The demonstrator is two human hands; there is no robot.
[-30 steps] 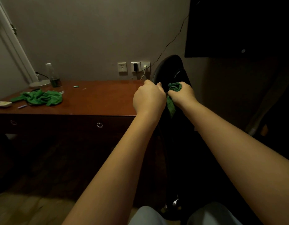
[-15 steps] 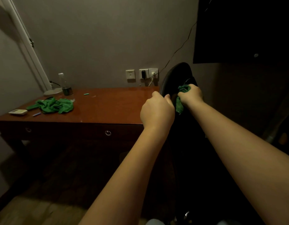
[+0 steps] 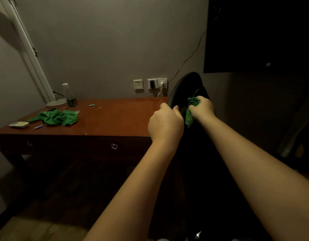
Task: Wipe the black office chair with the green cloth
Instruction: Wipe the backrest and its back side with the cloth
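The black office chair [image 3: 186, 86] stands right of the desk, its rounded back top rising between my hands; its lower part is lost in the dark. My left hand [image 3: 165, 123] grips the left edge of the chair back with curled fingers. My right hand [image 3: 203, 107] clutches a bunched green cloth [image 3: 191, 110] and presses it against the chair back just below the top. A tail of the cloth hangs down under that hand.
A reddish wooden desk [image 3: 115, 119] stands at left with a second green cloth [image 3: 54, 117], a bottle [image 3: 70, 95], a lamp base [image 3: 56, 102] and a white remote [image 3: 19, 124]. Wall sockets [image 3: 150, 84] sit behind. A dark screen [image 3: 258, 33] hangs upper right.
The view has shifted so desk and chair sit lower and further right. My right hand with the cloth moved slightly along the chair back; the left hand keeps its grip.
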